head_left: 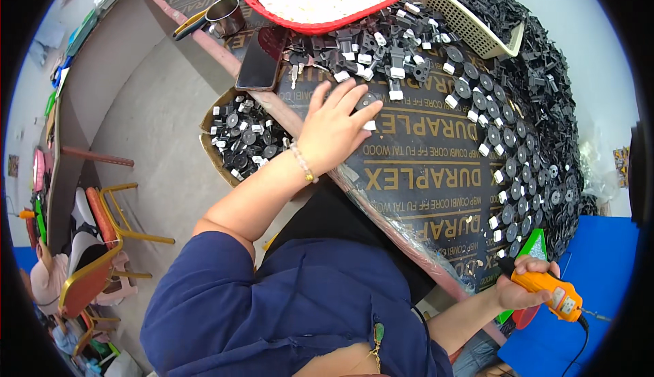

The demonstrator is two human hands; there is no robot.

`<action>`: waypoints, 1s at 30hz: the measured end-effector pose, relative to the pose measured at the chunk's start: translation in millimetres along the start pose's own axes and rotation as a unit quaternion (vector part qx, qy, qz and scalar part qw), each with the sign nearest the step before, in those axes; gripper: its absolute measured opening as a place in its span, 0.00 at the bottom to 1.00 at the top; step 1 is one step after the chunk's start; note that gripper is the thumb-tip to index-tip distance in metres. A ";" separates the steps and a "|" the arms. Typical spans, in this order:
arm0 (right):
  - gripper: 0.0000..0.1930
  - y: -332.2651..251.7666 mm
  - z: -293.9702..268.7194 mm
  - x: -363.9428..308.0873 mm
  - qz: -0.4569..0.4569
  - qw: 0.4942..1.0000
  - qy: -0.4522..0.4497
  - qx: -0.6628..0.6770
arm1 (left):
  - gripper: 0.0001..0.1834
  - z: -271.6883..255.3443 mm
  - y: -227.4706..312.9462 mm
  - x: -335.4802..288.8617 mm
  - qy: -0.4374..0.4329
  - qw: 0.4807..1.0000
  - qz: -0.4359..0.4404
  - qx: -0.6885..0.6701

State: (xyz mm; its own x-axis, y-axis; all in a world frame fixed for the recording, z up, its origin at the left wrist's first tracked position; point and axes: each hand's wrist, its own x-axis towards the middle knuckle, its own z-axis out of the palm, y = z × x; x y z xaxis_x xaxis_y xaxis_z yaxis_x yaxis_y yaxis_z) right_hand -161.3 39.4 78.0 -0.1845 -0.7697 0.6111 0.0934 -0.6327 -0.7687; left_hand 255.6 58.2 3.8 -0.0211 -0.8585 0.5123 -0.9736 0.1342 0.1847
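My left hand (335,126) is over the dark board, palm down, its fingers bent and somewhat apart. Between its thumb and index finger sits a small black part with a round disc (368,100), a white block showing below the thumb. My right hand (524,286), at the lower right, is wrapped around an orange electric screwdriver (548,291) with a black cord. Rows of similar disc parts (493,135) with white blocks lie along the right of the board. Ahead of my left hand lie loose black clips (397,64) with white ends.
A red basket (327,24) of white pieces stands at the far side, beside a cream basket (470,26) of black parts. A phone (261,60), keys (295,75) and a metal cup (225,16) sit far left. Below the board's edge is a carton (206,123) of disc parts.
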 end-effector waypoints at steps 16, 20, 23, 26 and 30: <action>0.34 3.1 -28.5 6.7 0.007 0.998 0.039 -0.057 | 0.32 29.3 -96.1 -205.6 -0.012 0.958 -0.285 0.039; 0.35 3.6 -19.9 5.2 0.013 0.998 0.041 -0.052 | 0.35 53.9 -154.6 -204.4 -0.055 0.891 -0.430 0.134; 0.34 2.8 -15.9 3.1 0.008 0.998 0.029 -0.062 | 0.41 71.3 -153.4 -204.4 -0.185 0.852 -0.465 0.155; 0.34 2.9 -18.6 0.7 0.000 0.998 0.029 -0.055 | 0.45 80.0 -137.7 -201.1 -0.179 0.856 -0.476 0.094; 0.34 3.2 -17.5 0.0 -0.004 0.999 0.032 -0.035 | 0.46 75.5 -139.4 -205.6 -0.212 0.857 -0.456 0.114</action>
State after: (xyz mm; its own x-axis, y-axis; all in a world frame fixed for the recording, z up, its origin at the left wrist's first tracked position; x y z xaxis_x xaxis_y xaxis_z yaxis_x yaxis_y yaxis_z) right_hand -178.2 38.9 72.2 -0.2469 -0.7566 0.6055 0.0233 -0.6293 -0.7768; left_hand 378.5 178.6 -190.7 0.7379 -0.6644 -0.1183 -0.6476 -0.7465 0.1528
